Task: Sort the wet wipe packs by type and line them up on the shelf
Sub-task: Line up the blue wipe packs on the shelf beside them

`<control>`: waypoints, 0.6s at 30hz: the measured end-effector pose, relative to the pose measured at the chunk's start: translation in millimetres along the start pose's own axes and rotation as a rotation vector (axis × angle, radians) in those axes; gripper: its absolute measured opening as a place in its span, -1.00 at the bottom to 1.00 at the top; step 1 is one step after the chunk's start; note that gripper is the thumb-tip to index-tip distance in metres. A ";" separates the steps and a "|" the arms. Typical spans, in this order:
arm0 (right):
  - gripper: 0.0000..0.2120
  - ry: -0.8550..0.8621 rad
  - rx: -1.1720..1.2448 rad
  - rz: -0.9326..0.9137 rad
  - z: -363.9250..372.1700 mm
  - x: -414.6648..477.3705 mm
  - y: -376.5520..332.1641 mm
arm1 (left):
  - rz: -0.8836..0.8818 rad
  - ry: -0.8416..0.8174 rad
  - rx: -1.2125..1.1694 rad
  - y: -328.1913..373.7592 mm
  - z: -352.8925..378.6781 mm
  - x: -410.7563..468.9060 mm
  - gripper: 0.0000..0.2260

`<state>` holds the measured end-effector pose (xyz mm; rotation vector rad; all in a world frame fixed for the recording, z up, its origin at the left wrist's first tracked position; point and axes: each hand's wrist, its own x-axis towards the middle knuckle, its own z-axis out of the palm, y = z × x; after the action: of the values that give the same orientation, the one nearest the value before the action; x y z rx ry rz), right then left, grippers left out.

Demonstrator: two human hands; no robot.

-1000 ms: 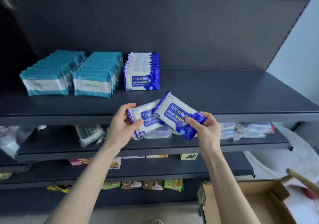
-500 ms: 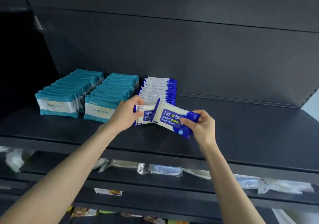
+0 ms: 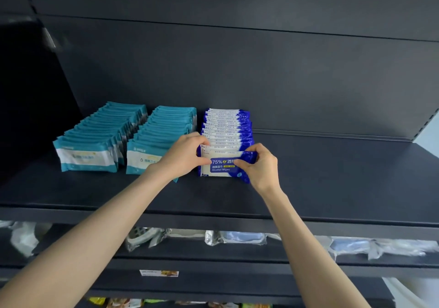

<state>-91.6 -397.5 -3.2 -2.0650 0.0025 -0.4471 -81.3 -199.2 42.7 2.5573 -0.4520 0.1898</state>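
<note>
Since half a second ago, both hands have carried their blue packs back from mid-air to the front of the blue row, and the camera has tipped upward so the lower shelves sit at the bottom of the frame.

From the head camera, both forearms reach up from the bottom edge towards the centre. The left hand curls its fingers over the upper left corner of the front alcohol wipe pack, gripping it. The right hand pinches the pack's upper right edge between thumb and bent fingers. That pack stands upright on the dark shelf, pressed against the blue row behind it, just left of centre frame. Its face reads "75%", some Chinese characters and "Alcohol Wipes".

Left of it stand two teal rows, the nearer one touching the left wrist; their print is too faint to read. Clear-wrapped goods lie on the shelf below.
</note>
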 end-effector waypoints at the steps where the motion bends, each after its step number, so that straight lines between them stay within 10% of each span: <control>1: -0.70 0.012 -0.059 -0.011 2.7 -0.1 -0.8 | 0.025 0.020 0.035 -1.2 1.2 0.2 -0.60; 8: -0.25 -0.018 -0.356 -0.164 7.2 -3.4 1.3 | 0.138 0.093 0.143 -5.0 8.4 0.7 -0.56; 18: -0.28 -0.037 -0.497 -0.144 14.8 3.8 9.2 | 0.224 0.148 0.315 -11.1 16.2 13.6 -0.70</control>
<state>-81.7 -390.6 -16.3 -2.5730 -0.0632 -0.5358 -64.0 -202.6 26.7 2.7657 -0.6980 0.5685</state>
